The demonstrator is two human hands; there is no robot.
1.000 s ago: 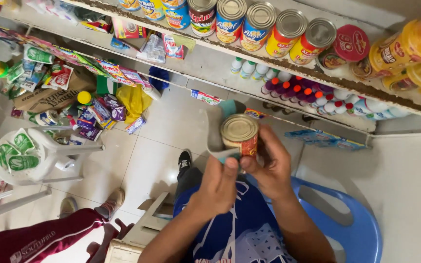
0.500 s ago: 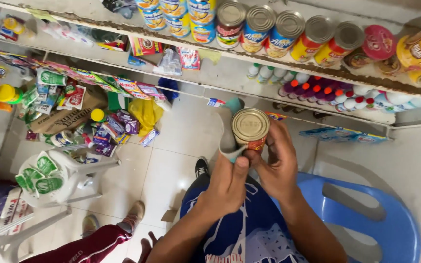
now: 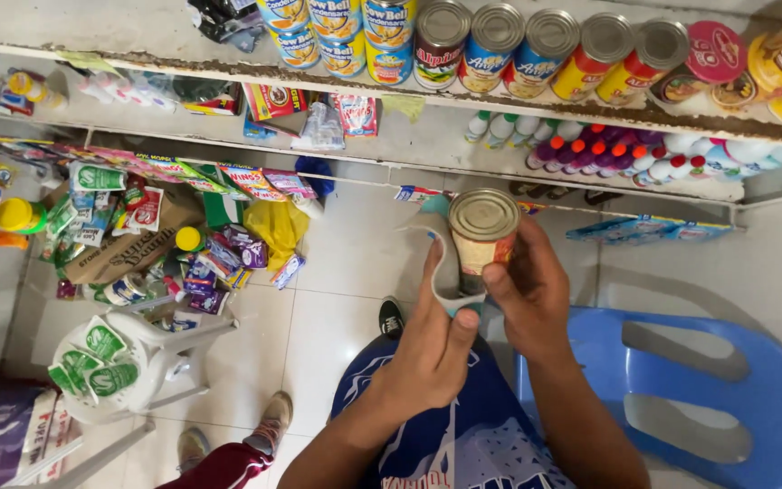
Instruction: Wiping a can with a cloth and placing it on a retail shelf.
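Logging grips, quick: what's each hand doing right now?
Left hand: closed, pinching a white cloth against the can.
Right hand: closed, holding the can.

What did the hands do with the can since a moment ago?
The right hand still holds the can, now lifted a little nearer the shelf. The left hand has slid down the cloth and pinches its lower edge against the can's side. The blue chair and the shelf's cans have not moved.

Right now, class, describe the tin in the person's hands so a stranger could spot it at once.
Below the long shelf of tins, above the blue chair, the right hand holds one tin. Unlike the shelved tins, it is off the shelf, and the left hand holds a pale strip against it.
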